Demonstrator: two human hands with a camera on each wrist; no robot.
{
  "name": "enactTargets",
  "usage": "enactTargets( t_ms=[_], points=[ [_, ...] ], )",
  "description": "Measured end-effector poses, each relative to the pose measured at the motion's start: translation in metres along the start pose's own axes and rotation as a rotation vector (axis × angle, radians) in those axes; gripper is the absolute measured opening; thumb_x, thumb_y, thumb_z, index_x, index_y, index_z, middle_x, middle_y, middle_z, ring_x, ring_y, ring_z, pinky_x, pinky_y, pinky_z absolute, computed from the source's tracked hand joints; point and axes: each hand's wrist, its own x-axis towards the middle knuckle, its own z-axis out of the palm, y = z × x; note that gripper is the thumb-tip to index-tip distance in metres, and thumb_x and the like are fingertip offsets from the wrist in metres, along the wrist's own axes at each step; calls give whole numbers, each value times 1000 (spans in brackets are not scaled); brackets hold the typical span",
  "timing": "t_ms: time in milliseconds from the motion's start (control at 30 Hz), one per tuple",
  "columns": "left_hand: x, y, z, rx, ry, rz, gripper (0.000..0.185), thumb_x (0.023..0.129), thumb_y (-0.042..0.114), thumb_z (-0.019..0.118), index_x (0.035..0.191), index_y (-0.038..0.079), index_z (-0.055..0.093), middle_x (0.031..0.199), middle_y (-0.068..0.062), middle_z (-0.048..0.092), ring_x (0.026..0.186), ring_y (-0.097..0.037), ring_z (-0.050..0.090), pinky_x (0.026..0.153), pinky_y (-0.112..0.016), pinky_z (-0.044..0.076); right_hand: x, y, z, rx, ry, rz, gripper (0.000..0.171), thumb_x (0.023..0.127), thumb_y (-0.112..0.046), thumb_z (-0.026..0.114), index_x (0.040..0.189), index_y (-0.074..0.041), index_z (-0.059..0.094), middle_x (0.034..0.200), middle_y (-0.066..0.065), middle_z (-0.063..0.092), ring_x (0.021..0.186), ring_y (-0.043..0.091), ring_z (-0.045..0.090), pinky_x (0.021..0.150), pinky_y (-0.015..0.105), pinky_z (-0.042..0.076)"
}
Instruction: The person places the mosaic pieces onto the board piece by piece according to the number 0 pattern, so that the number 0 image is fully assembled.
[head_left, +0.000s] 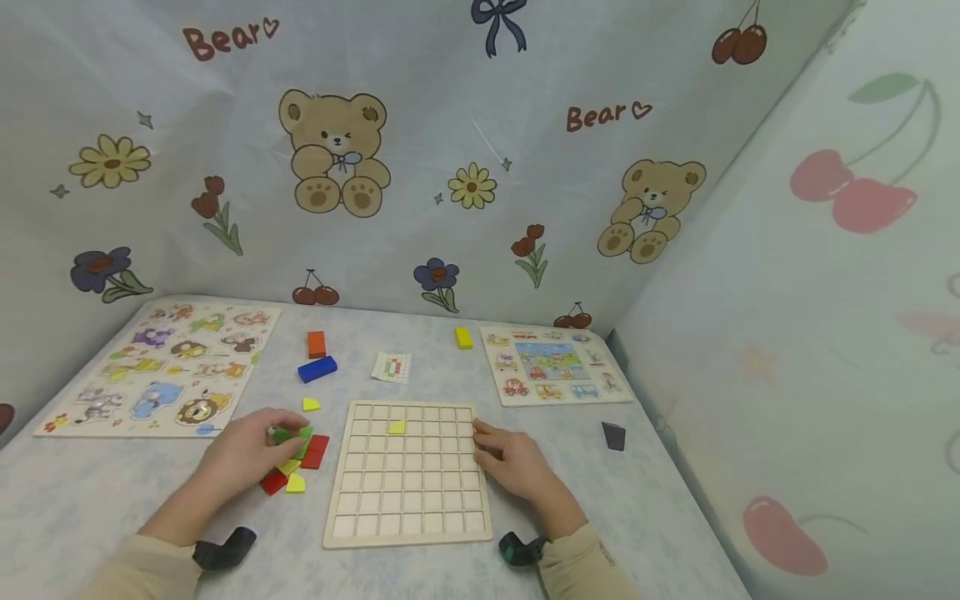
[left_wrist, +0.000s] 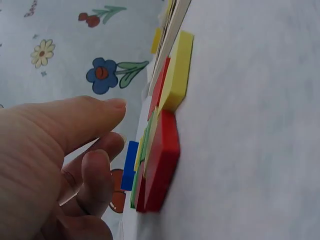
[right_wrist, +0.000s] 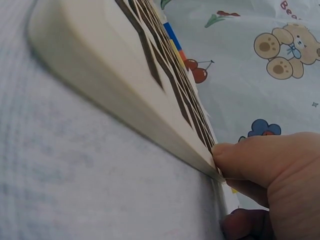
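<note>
Bear-print backdrop (head_left: 435,100) | coloured tiles (head_left: 315,452) beneath parted, empty left hand (head_left: 240,450): likely light, stiff, edge-pinchable | right hand (head_left: 517,462) pinches grid board (head_left: 412,502)

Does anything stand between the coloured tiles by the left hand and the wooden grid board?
Nothing visible: in the head view, only bare tabletop separates the coloured tiles near the left hand from the wooden grid board.

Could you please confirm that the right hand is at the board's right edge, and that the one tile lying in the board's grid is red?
Not quite: the tile lying in the grid of the board is yellow, not red, as the head view shows. The right hand is indeed at the board's right edge.
</note>
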Motion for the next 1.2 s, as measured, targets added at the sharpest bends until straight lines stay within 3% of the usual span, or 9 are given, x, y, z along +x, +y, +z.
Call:
enactTargets(
  t_ms=[100, 233, 333, 600, 800, 933, 1033, 1200],
  points=[
    [1, 2, 11, 40, 13, 72, 41, 90, 35, 80, 126, 16, 72, 119, -6, 68, 72, -15, 56, 59, -31, 46, -1, 0, 0, 9, 4, 1, 36, 100, -20, 68, 134, -7, 68, 150, 4, 56, 138, 26, 55, 110, 48, 46],
    [1, 4, 23, 138, 19, 117, 43, 91, 35, 79, 129, 15, 72, 124, -7, 63, 94, -21, 65, 74, -40, 55, -1, 1, 0, 10, 4, 7, 36, 100, -20, 68, 134, -6, 68, 150, 4, 56, 138, 26, 55, 110, 47, 46],
    [0, 4, 26, 166, 21, 114, 42, 92, 35, 78, 128, 13, 73, 124, -8, 62, 106, -26, 66, 80, -46, 57, -2, 0, 0, 10, 5, 10, 37, 100, -21, 68, 134, -5, 68, 150, 4, 56, 138, 26, 55, 110, 48, 46],
    [1, 6, 25, 186, -3, 106, 37, 95, 37, 75, 124, 15, 74, 125, -9, 60, 106, -27, 65, 81, -49, 56, -3, 0, 2, 25, 14, 5, 38, 100, -21, 68, 134, -5, 67, 150, 3, 56, 138, 26, 55, 110, 48, 45],
    [0, 9, 22, 174, 28, 88, 30, 93, 33, 78, 118, 19, 73, 123, -9, 64, 108, -31, 66, 83, -54, 56, -2, 0, 1, 16, 13, -1, 39, 100, -21, 68, 135, -5, 66, 150, 3, 56, 138, 26, 55, 110, 48, 46],
    [0, 13, 20, 161, 32, 60, 25, 91, 30, 79, 114, 21, 73, 118, -7, 70, 93, -23, 65, 74, -46, 55, 1, 0, 0, 12, 15, -10, 38, 100, -21, 68, 135, -5, 67, 150, 4, 56, 138, 26, 55, 110, 48, 46],
    [0, 14, 20, 125, 38, 18, 19, 93, 31, 78, 110, 23, 74, 111, -4, 73, 80, -16, 58, 66, -35, 48, 1, 0, 0, 10, 15, -6, 38, 100, -22, 68, 134, -6, 67, 150, 3, 56, 138, 26, 55, 110, 47, 45],
    [1, 17, 21, -5, 72, -38, 22, 95, 39, 75, 110, 22, 75, 95, 4, 73, 71, -14, 55, 60, -30, 43, 0, 2, 3, 4, 11, 7, 40, 100, -24, 68, 135, -5, 67, 150, 3, 56, 138, 26, 55, 110, 48, 46]
  ],
)
